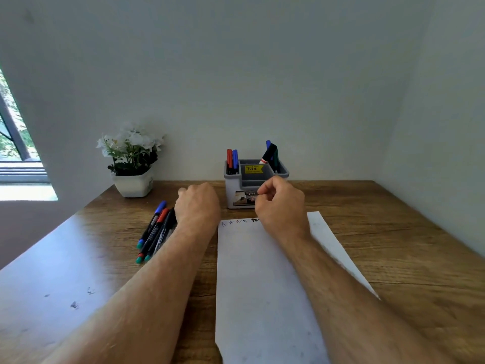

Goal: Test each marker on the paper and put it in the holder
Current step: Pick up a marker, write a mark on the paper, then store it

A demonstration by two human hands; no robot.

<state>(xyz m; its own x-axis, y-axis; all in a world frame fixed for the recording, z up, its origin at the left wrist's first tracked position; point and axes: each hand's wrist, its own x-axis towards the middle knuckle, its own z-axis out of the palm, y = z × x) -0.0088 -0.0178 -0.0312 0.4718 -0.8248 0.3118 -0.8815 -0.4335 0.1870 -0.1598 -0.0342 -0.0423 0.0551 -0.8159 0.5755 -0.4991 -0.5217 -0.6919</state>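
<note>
Soft daylight, wide-angle view, slightly hazy

Light enters from the window (15,143) at far left, which is blown out, and leaves a pale glare across the left part of the table (52,271). Shadows are faint. Walls bend toward the frame edges, and the near forearms look soft and stretched.

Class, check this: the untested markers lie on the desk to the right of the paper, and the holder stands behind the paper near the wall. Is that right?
Not quite. The head view shows the untested markers lying on the desk to the left of the paper, beside the left hand. The holder does stand behind the paper near the wall.
</note>
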